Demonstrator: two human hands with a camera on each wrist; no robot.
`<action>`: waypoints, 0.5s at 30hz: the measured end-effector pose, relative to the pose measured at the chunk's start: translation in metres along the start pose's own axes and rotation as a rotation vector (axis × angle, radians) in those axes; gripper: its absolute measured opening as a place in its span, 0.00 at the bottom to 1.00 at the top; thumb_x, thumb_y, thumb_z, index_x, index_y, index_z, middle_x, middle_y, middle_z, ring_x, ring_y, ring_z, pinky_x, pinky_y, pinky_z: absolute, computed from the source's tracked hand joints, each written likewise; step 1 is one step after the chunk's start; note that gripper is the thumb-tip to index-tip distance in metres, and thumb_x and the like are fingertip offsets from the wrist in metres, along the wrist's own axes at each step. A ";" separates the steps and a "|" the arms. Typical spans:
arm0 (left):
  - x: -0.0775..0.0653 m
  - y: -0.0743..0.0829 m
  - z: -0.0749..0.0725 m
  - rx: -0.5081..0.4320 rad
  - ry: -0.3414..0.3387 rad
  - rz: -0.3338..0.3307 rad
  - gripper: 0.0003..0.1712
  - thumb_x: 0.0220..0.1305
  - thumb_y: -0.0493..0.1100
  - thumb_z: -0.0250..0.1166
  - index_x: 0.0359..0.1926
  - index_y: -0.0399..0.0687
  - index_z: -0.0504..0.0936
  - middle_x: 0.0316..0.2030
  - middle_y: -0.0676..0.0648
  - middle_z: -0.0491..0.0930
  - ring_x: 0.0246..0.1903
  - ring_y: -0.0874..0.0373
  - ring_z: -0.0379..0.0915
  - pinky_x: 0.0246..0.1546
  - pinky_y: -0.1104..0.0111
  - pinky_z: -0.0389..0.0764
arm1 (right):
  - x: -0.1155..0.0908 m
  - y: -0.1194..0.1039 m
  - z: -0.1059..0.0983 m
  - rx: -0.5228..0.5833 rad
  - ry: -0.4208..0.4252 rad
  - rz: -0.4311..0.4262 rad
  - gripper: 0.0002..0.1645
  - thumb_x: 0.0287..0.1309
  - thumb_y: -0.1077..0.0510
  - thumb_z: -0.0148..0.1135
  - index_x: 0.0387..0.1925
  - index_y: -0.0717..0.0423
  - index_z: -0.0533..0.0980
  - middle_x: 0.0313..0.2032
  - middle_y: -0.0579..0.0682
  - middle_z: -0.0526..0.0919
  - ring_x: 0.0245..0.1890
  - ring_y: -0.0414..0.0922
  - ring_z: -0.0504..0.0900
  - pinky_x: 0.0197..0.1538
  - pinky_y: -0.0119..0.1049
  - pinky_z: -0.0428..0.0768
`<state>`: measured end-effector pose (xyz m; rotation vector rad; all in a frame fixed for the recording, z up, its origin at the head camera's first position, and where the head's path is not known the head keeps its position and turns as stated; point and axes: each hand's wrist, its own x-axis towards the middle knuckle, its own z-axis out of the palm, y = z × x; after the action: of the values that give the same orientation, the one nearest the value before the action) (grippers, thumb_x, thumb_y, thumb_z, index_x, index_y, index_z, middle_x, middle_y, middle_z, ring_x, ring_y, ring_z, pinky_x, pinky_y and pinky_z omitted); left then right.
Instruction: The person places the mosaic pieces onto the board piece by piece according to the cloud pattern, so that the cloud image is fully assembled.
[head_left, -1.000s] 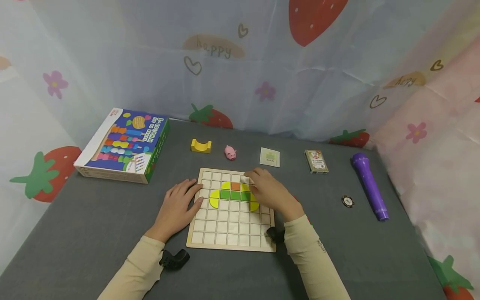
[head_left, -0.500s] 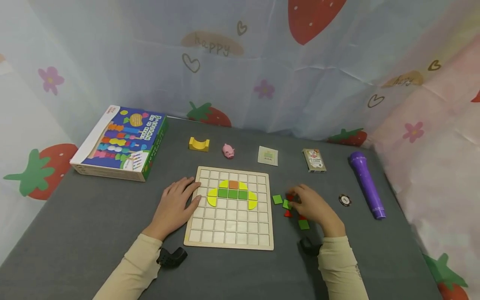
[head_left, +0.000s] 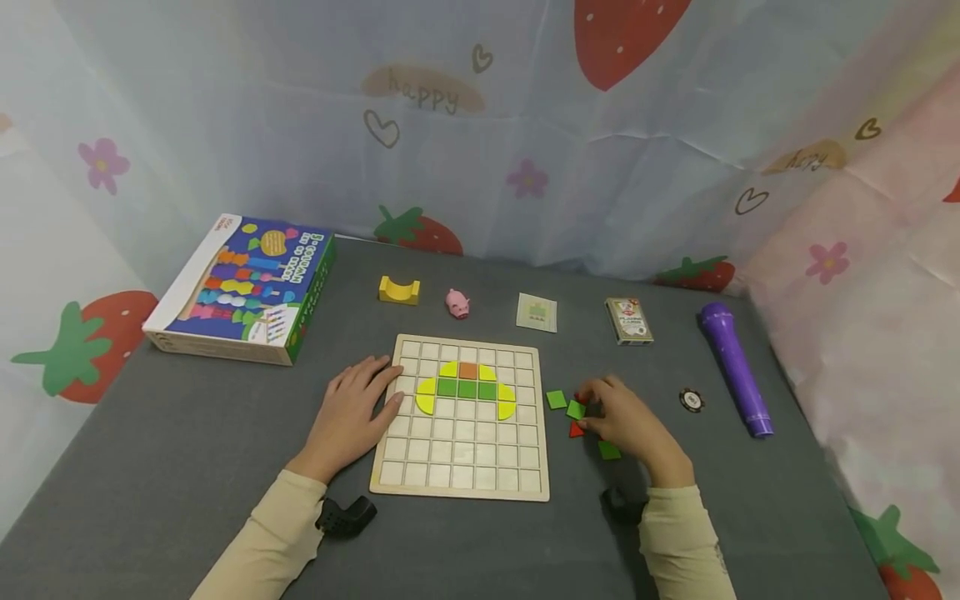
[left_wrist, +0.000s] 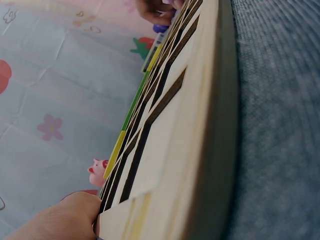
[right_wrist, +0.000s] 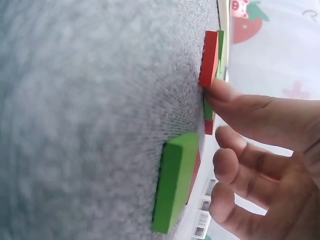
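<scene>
My left hand [head_left: 348, 421] lies flat with its fingertips on the left edge of the wooden grid board [head_left: 457, 492]. On the board, yellow quarter-round tiles [head_left: 425, 396], an orange square tile [head_left: 468, 371] and green square tiles [head_left: 467, 389] form an arch. Right of the board, my right hand [head_left: 633, 425] has its thumb and forefinger at either side of a light green square tile [head_left: 575, 409]. A red triangular tile [right_wrist: 209, 59] lies at the thumb tip in the right wrist view. The forefinger is hidden there behind the thumb [right_wrist: 255, 112], and the other fingers are curled.
More green square tiles [head_left: 556, 400] lie close by, one [right_wrist: 175, 182] under the palm. Behind the board are a yellow arch block [head_left: 399, 291], pink pig [head_left: 457, 303], pattern card [head_left: 536, 312] and playing-card box [head_left: 629, 322]. Farther out: game box [head_left: 243, 287], chip [head_left: 692, 400], purple microphone [head_left: 737, 367].
My right hand has left the board's upper right and moved right and nearer to the loose tiles, where its thumb and forefinger have come down around a green tile. My left hand stays put.
</scene>
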<state>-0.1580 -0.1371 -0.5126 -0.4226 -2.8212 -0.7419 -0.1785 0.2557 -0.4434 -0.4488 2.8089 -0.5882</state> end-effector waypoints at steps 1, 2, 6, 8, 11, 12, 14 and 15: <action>0.000 0.000 0.000 0.001 0.000 0.000 0.27 0.69 0.56 0.55 0.65 0.53 0.71 0.67 0.43 0.65 0.68 0.45 0.56 0.67 0.44 0.55 | 0.000 -0.001 0.000 -0.005 0.001 0.000 0.16 0.55 0.61 0.68 0.46 0.59 0.75 0.43 0.54 0.75 0.41 0.48 0.76 0.42 0.44 0.77; 0.000 -0.001 0.001 0.001 -0.001 0.000 0.27 0.69 0.56 0.55 0.65 0.53 0.71 0.67 0.43 0.65 0.68 0.45 0.56 0.67 0.44 0.55 | 0.001 -0.001 0.000 -0.014 0.002 0.004 0.15 0.55 0.61 0.68 0.45 0.59 0.76 0.42 0.53 0.75 0.41 0.48 0.76 0.43 0.44 0.77; 0.000 0.000 0.001 -0.004 0.000 0.001 0.27 0.69 0.56 0.55 0.65 0.53 0.71 0.67 0.43 0.65 0.68 0.45 0.56 0.66 0.44 0.55 | 0.002 -0.004 0.001 -0.036 -0.001 -0.005 0.14 0.56 0.61 0.68 0.44 0.59 0.77 0.41 0.53 0.77 0.41 0.48 0.77 0.42 0.44 0.78; -0.001 0.000 0.001 -0.007 -0.001 -0.001 0.27 0.69 0.55 0.55 0.65 0.52 0.71 0.67 0.43 0.65 0.68 0.44 0.56 0.67 0.44 0.55 | 0.002 -0.005 0.001 -0.038 0.000 -0.015 0.14 0.55 0.62 0.68 0.44 0.59 0.77 0.40 0.53 0.77 0.40 0.48 0.77 0.41 0.43 0.78; -0.001 0.001 0.000 -0.010 -0.002 -0.002 0.27 0.69 0.55 0.55 0.65 0.52 0.71 0.67 0.43 0.65 0.69 0.44 0.56 0.67 0.44 0.54 | 0.002 -0.006 0.002 -0.037 0.007 -0.048 0.14 0.55 0.63 0.68 0.43 0.60 0.77 0.39 0.53 0.78 0.39 0.48 0.77 0.40 0.43 0.78; -0.001 0.001 0.000 -0.009 -0.002 -0.002 0.27 0.69 0.55 0.55 0.65 0.52 0.71 0.67 0.43 0.65 0.69 0.44 0.56 0.67 0.44 0.54 | 0.002 -0.006 0.001 -0.034 0.009 -0.055 0.14 0.55 0.63 0.68 0.43 0.60 0.77 0.39 0.53 0.78 0.39 0.48 0.77 0.40 0.43 0.78; 0.000 0.000 0.000 -0.008 -0.002 -0.003 0.27 0.69 0.55 0.55 0.65 0.52 0.71 0.67 0.43 0.65 0.69 0.44 0.56 0.67 0.44 0.54 | 0.002 -0.006 0.001 -0.038 0.009 -0.069 0.13 0.55 0.64 0.67 0.43 0.61 0.77 0.39 0.53 0.78 0.39 0.48 0.77 0.40 0.43 0.78; 0.000 0.000 0.000 -0.006 -0.001 -0.002 0.27 0.69 0.55 0.55 0.65 0.53 0.71 0.67 0.43 0.65 0.69 0.44 0.56 0.67 0.44 0.54 | 0.002 -0.007 0.000 -0.042 0.008 -0.077 0.13 0.55 0.64 0.67 0.43 0.61 0.77 0.39 0.53 0.78 0.39 0.48 0.77 0.40 0.43 0.78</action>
<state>-0.1579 -0.1368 -0.5126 -0.4216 -2.8211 -0.7513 -0.1783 0.2490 -0.4411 -0.5668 2.8267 -0.5482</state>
